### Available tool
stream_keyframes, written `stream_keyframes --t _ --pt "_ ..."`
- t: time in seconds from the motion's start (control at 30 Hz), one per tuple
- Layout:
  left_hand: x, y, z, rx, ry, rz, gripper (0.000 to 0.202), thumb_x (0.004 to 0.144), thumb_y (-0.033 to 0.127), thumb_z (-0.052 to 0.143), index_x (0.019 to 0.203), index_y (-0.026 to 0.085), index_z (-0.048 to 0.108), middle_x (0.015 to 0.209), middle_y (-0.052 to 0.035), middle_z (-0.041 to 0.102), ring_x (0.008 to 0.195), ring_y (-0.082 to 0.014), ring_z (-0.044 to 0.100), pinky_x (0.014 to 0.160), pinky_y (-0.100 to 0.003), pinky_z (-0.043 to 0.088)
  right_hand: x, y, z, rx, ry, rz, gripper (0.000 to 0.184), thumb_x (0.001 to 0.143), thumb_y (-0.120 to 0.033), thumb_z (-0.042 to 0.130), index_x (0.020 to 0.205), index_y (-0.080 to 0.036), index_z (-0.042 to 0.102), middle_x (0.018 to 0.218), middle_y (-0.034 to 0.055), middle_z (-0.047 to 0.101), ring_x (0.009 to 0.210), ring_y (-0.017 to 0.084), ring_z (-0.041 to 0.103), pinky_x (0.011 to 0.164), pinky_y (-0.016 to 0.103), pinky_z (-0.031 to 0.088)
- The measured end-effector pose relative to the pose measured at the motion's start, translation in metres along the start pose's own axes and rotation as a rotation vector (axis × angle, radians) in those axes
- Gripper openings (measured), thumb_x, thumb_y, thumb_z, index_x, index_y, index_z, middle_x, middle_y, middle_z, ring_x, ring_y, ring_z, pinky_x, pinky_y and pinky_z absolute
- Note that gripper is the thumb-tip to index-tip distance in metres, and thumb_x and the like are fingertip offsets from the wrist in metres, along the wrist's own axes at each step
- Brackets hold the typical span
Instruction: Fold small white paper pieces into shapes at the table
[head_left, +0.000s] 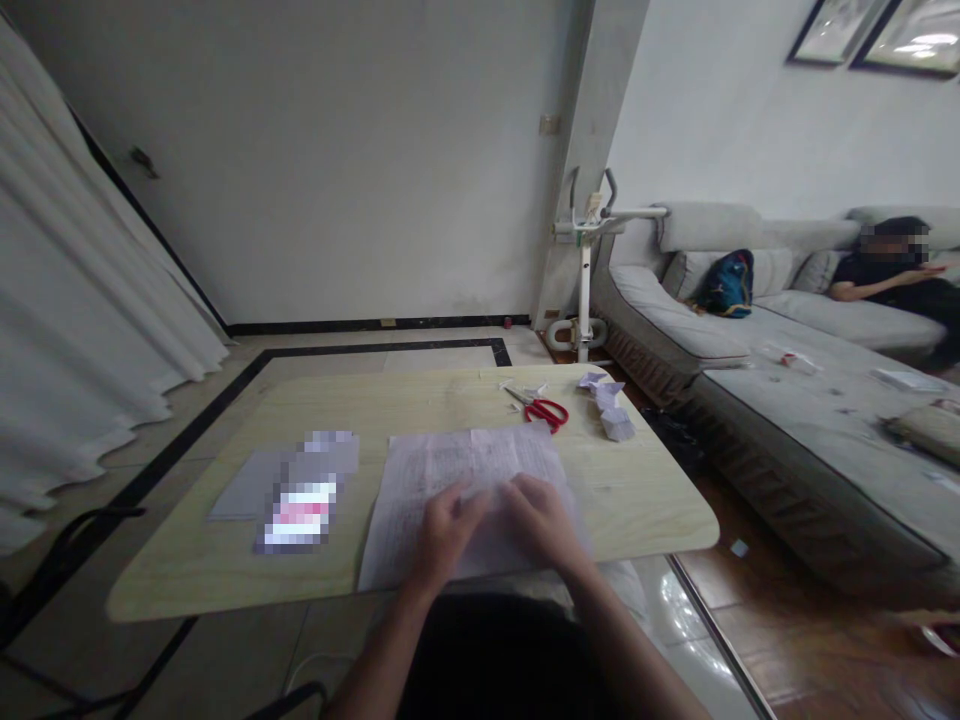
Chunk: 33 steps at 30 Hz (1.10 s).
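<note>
A white sheet of printed paper (pixel 450 475) lies on the pale wooden table (pixel 645 500) in front of me. My left hand (pixel 444 530) and my right hand (pixel 541 522) rest side by side on its near part, fingers curled and pressing down on the paper. They seem to pinch or fold the sheet's near edge. Red-handled scissors (pixel 541 408) lie beyond the sheet, out of reach of both hands. Small folded paper pieces (pixel 609 405) sit at the table's far right.
More papers and a blurred card (pixel 296 490) lie left of the sheet. A grey sofa (pixel 787 400) stands on the right, with a person (pixel 892 270) sitting at its far end and a blue bag (pixel 726 283). White curtains (pixel 67 330) hang at the left.
</note>
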<state>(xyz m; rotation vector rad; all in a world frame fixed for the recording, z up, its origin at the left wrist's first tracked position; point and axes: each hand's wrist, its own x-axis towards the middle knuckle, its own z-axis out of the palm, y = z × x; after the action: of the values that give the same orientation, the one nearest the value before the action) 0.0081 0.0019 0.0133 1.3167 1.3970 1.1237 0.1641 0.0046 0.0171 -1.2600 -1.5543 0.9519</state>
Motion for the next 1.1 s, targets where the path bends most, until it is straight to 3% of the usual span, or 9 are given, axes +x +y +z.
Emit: stream_keyframes --t 0.23,0.4,0.63,1.1 --pt "0.0009 -0.0057 0.0006 0.050 -0.011 0.073 0.037 0.076 0.045 0.063 0.090 0.011 0.070 0.064 -0.0012 0.066 0.057 -0.0174 0.061 0.053 -0.025 0.048 -0.0009 -0.0028 0.0018 0.034 -0.048 0.021 0.032 0.089 -0.041 0.049 0.065 -0.019 0.053 0.063 -0.0018 0.051 0.062 0.014 0.048 0.056 0.022 0.038" --pt "-0.0005 -0.0025 0.0006 0.056 0.030 0.041 0.041 0.073 0.046 0.066 0.093 0.010 0.070 0.060 -0.0012 0.065 0.059 -0.0189 0.061 0.054 -0.025 0.048 -0.0003 -0.0011 0.0017 0.016 -0.045 -0.025 0.032 0.089 -0.039 0.049 0.064 -0.019 0.051 0.063 -0.0021 0.049 0.062 0.013 0.047 0.056 0.022 0.037" --pt "0.0003 -0.0023 0.0029 -0.088 0.036 0.068 0.035 0.080 0.047 0.059 0.067 0.015 0.062 0.059 0.0006 0.059 0.058 -0.0174 0.060 0.054 -0.023 0.047 -0.0011 0.0013 0.0007 0.027 -0.032 -0.036 0.035 0.089 -0.041 0.049 0.062 -0.020 0.045 0.060 -0.0031 0.044 0.059 0.012 0.043 0.053 0.022 0.034" --pt "-0.0024 -0.0018 0.0030 -0.138 -0.027 0.064 0.034 0.084 0.045 0.055 0.066 0.017 0.058 0.058 0.0023 0.054 0.055 -0.0147 0.059 0.050 -0.020 0.046 -0.0018 0.0023 0.0008 0.073 -0.032 0.029 0.037 0.088 -0.045 0.048 0.061 -0.020 0.041 0.060 -0.0037 0.039 0.057 0.012 0.039 0.050 0.022 0.033"
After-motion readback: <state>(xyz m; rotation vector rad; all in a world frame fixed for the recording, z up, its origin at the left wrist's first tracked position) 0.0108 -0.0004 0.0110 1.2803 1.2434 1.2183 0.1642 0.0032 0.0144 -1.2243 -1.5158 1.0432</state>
